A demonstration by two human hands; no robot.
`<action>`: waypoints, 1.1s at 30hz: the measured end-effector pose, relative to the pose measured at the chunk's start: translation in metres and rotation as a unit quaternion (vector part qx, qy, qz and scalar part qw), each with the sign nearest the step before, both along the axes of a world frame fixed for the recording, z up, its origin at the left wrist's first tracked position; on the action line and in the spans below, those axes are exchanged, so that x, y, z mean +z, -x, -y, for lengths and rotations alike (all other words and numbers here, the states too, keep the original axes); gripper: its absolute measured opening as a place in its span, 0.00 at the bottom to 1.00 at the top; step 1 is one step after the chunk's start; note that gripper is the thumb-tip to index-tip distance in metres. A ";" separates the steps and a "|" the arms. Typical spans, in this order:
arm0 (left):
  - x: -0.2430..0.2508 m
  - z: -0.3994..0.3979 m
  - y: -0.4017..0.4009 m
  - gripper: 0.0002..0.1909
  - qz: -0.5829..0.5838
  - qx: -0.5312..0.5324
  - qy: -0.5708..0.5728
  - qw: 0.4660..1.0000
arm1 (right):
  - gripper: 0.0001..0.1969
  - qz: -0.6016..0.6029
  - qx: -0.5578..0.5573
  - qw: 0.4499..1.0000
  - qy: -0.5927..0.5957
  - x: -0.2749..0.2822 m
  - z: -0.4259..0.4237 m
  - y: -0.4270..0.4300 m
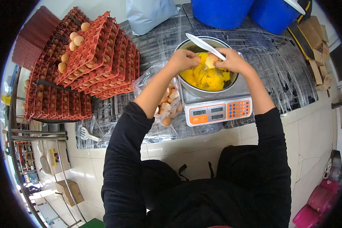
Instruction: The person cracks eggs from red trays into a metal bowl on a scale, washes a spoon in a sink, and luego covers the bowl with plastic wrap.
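Over a metal pot (208, 90) of yellow raw egg (206, 78), both hands are close together. My right hand (232, 61) holds an open eggshell (210, 61) with its pale inside showing. A white plastic utensil (203, 45) slants over the pot and overlaps that hand; whether the hand grips it I cannot tell. My left hand (183, 59) has its fingers pinched on what looks like a brown shell piece (197, 59). Under the pot is a digital scale (219, 111) with an orange panel. Left of it, a clear plastic bag (151, 75) contains cracked eggshells (166, 106).
Red egg trays (102, 65) full of eggs are stacked on the left, several loose eggs (78, 40) on top. Blue buckets (222, 12) and a pale sack (149, 14) stand at the back. A white slotted utensil (88, 134) lies at the front-left of the plastic-wrapped surface (276, 68).
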State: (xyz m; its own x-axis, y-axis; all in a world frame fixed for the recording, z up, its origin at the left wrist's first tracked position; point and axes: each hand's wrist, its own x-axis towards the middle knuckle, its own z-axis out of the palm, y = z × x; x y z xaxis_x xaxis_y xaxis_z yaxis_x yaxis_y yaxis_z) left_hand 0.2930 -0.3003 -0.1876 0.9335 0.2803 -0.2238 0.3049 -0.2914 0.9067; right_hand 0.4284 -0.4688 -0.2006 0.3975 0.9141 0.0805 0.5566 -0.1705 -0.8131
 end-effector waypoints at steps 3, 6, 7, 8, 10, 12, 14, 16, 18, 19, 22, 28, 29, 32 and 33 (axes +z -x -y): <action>-0.002 -0.021 0.006 0.17 0.090 -0.005 -0.166 0.982 | 0.18 0.229 -0.024 0.972 -0.053 0.018 0.003 -0.001; 0.020 -0.028 0.035 0.18 0.103 0.015 -0.228 0.968 | 0.21 0.338 -0.078 0.936 -0.063 0.041 0.006 0.018; 0.023 -0.032 0.043 0.18 0.120 0.021 -0.243 0.962 | 0.21 0.355 -0.092 0.930 -0.032 0.047 0.006 0.024; 0.023 -0.033 0.057 0.18 0.115 0.023 -0.238 0.964 | 0.21 0.372 -0.103 0.923 -0.001 0.047 0.006 0.029; 0.029 -0.026 0.080 0.20 0.107 0.033 -0.298 0.948 | 0.21 0.393 -0.124 0.909 0.056 0.035 0.009 0.029; 0.004 -0.034 0.100 0.20 0.090 0.043 -0.324 0.941 | 0.21 0.414 -0.157 0.889 0.121 0.032 0.004 0.032; -0.026 -0.040 0.123 0.20 0.046 0.074 -0.328 0.941 | 0.19 0.361 -0.151 0.918 0.068 0.043 -0.008 0.040; -0.058 -0.035 0.139 0.19 0.035 0.125 -0.312 0.941 | 0.13 0.285 -0.114 0.951 -0.019 0.058 -0.032 0.064; -0.091 -0.039 0.155 0.19 0.108 0.128 -0.326 0.930 | 0.14 0.153 -0.006 0.987 -0.045 0.056 -0.065 0.103; -0.094 -0.045 0.162 0.18 0.164 0.108 -0.341 0.919 | 0.16 0.191 0.018 0.981 -0.041 0.046 -0.081 0.122; -0.050 -0.057 0.182 0.16 0.112 0.169 -0.316 0.927 | 0.17 0.189 -0.001 0.982 -0.014 0.016 -0.102 0.158; 0.057 -0.175 0.282 0.13 0.219 0.391 -0.356 0.820 | 0.20 0.189 -0.026 0.980 0.054 -0.017 -0.124 0.181; 0.072 -0.202 0.295 0.13 0.233 0.429 -0.356 0.797 | 0.21 0.168 -0.040 0.984 0.038 -0.018 -0.125 0.187; 0.119 -0.271 0.297 0.16 0.176 0.425 -0.492 0.739 | 0.22 0.153 -0.056 0.985 -0.051 -0.020 -0.121 0.199; 0.130 -0.295 0.289 0.19 0.131 0.403 -0.559 0.713 | 0.22 0.156 -0.058 0.985 -0.052 -0.022 -0.118 0.204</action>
State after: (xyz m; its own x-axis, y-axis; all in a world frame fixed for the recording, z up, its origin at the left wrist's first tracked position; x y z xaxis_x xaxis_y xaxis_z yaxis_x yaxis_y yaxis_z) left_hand 0.0040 -0.0053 -0.0578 0.3377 0.6157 0.7120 0.6446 -0.7025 0.3018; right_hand 0.2247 -0.3510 -0.2229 0.4404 0.8442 0.3054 0.7638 -0.1735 -0.6217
